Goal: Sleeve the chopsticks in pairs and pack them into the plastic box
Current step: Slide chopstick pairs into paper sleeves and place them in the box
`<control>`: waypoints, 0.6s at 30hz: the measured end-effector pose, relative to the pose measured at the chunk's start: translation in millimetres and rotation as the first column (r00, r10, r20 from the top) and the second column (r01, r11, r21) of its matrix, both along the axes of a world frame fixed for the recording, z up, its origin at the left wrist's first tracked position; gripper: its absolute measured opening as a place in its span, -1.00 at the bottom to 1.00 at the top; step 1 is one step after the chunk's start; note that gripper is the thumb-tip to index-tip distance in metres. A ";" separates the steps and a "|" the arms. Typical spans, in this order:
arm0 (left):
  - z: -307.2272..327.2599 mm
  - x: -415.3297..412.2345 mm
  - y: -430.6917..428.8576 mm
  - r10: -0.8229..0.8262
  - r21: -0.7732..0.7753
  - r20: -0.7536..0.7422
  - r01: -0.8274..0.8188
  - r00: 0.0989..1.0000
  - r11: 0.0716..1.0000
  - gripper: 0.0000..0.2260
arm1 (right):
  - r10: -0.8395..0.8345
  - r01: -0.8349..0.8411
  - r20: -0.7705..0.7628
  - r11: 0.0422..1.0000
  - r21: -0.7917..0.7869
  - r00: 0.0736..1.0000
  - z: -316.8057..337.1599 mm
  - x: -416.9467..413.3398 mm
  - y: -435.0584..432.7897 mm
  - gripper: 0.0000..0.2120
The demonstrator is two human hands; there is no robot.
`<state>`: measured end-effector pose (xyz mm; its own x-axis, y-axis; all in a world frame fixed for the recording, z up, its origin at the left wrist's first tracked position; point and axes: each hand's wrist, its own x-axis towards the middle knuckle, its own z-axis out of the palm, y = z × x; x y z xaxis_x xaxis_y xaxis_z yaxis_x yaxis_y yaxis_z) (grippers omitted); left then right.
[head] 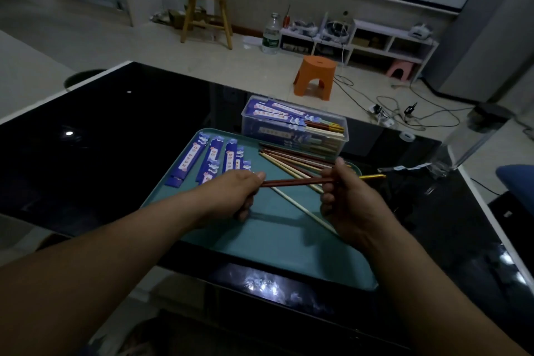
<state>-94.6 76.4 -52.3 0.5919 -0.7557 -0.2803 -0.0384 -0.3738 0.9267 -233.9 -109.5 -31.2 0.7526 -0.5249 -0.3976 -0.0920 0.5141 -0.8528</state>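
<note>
Left hand: our left hand (237, 191) pinches the left ends of the dark red chopsticks (294, 181) between thumb and forefinger. The other fingers curl underneath, hard to make out.
Right hand: our right hand (349, 199) is curled round the same sticks farther along, and their gold ends poke out past it to the right.
Held chopsticks: they are lifted above the teal tray (260, 237), roughly level between our hands. They overlap, so we cannot count them for sure.
Cream chopstick: one pale stick (297, 205) slants across the tray below. One end disappears under the right hand, so we cannot say whether that hand holds it.
Loose chopsticks: a fanned pile (289, 157) lies on the tray's far right, partly hidden by the right hand.
Sleeves: blue paper sleeves (212, 157) lie on the tray's far left, and the left hand covers the nearest.
Plastic box: the clear plastic box (260, 131) stands just beyond the tray on the black table (115, 124). It has sleeved pairs (289, 115) inside, the lower layers blurred.
</note>
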 end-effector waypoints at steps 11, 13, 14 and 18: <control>3.6 -23.0 2.0 -0.199 0.109 0.074 0.190 0.977 0.976 -0.55 | 0.049 -0.061 -0.051 0.961 -0.270 0.998 -11.3 6.4 19.5 -0.67; 5.8 -27.2 -1.0 -0.203 0.157 0.194 0.174 0.960 0.972 -0.55 | 0.044 -0.057 -0.045 0.923 -0.382 0.998 -9.1 6.9 22.0 -0.63; 5.6 -28.0 -2.0 -0.197 0.203 0.320 0.137 0.927 0.970 -0.57 | 0.019 -0.037 -0.043 0.888 -0.458 0.999 -6.5 7.0 22.3 -0.62; -0.5 -16.8 3.7 -0.161 0.356 0.761 -0.195 0.629 0.914 -0.64 | -0.096 -0.024 -0.085 0.514 -0.857 0.992 -0.3 2.6 17.9 -0.57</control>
<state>-111.4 80.2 -52.8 0.7308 -0.6819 0.0292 -0.6485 -0.6804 0.3413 -231.3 -91.6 -31.5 0.7088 -0.6809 0.1841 -0.2107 -0.4534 -0.8661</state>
